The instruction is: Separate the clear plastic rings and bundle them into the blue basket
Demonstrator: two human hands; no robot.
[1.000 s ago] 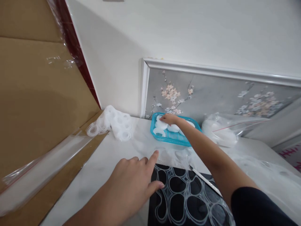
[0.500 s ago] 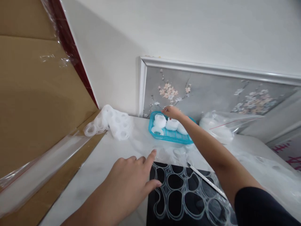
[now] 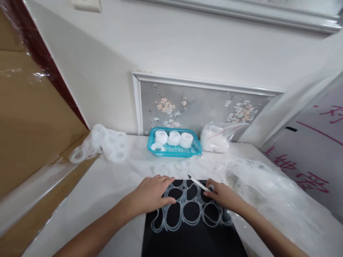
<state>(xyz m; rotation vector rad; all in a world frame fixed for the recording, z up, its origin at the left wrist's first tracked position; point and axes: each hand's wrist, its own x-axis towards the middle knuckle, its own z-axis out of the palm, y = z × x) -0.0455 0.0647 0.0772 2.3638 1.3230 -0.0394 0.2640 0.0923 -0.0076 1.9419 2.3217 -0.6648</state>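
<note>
A translucent sheet of joined rings (image 3: 192, 213) lies on a black board (image 3: 198, 242) at the bottom centre. My left hand (image 3: 152, 194) is over the board's upper left corner, fingers apart, holding nothing. At the right side of the board, my right hand (image 3: 220, 194) has its thumb and fingers closed around the end of a white pen-like tool (image 3: 198, 184) with a dark tip pointing up and left. Behind the board stands a blue basket (image 3: 174, 154) with several white stacks of rings (image 3: 173, 138) in it.
Ring sheets (image 3: 114, 144) lie at the back left, beside cardboard (image 3: 34, 117). Right of the basket is a clear bag (image 3: 215, 137) of white material. Crumpled translucent film (image 3: 270, 200) covers the table's right side. A floral panel (image 3: 198, 103) is behind.
My right hand has come back from the basket to the white tool on the board. My left hand still hovers at the board's left. The view has shifted, showing more on the right.
</note>
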